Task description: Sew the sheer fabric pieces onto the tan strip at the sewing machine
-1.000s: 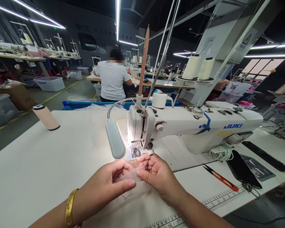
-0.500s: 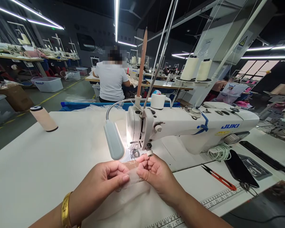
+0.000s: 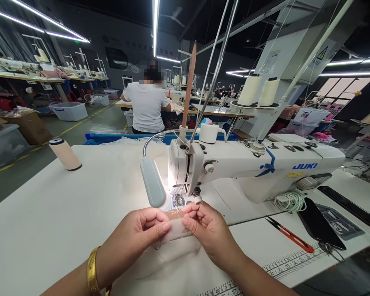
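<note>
Sheer white fabric is stretched between my two hands, just in front of the needle area of a white sewing machine. My left hand pinches its left side between thumb and fingers. On the other side, my right hand grips the fabric with thumb and fingertips. More of the pale cloth hangs below and spreads over the table toward me. A grey lamp head lights the presser foot right behind my fingers.
A peach thread cone stands at the table's left. To the right lie orange-handled thread snips, a black phone and a coil of pale cord. A ruler strip runs along the front edge. A co-worker sits ahead.
The view has shifted slightly, so the scene appears a little further right. Both hands keep their hold, and a bit more of the fabric shows flat between them.
</note>
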{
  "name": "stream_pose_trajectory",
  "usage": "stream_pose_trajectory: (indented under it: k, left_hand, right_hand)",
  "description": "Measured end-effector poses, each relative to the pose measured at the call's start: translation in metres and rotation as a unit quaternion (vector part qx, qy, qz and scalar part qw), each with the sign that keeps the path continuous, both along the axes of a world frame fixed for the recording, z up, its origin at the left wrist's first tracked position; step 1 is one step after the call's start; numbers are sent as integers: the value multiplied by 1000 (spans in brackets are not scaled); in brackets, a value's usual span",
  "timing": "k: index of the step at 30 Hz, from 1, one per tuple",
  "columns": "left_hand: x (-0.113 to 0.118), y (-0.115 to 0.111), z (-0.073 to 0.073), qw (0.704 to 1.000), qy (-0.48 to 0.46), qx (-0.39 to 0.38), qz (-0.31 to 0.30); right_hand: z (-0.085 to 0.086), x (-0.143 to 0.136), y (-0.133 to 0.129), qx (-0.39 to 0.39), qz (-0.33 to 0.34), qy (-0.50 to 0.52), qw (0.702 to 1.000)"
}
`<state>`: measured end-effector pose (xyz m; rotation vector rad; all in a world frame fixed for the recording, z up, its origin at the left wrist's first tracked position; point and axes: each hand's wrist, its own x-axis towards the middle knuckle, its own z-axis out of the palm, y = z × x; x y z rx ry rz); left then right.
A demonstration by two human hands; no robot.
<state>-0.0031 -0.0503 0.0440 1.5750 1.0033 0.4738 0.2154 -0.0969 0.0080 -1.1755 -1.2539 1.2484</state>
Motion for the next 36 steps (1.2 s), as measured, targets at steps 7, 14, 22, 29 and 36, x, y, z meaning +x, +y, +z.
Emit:
stream_pose_trajectory:
  k: [7, 14, 22, 29, 36]
  left_hand:
    - [0, 1, -3, 1000, -7, -7, 4]
    - [-1, 1, -3, 1000, -4, -12, 5]
    - [-5, -3, 13, 999, 2, -9, -31]
    - [-28, -1, 62, 977, 151, 70, -134]
    - [16, 59, 10, 964, 161, 197, -75]
  right_hand:
    - [-1, -2, -3, -6, -15, -57, 998]
    - [-2, -3, -2, 7, -28, -44, 999]
    - [7, -5, -9, 3, -16, -61, 998]
    - [23, -22, -40, 89, 111, -78, 987]
    - [-6, -18, -6, 215, 50, -337, 915]
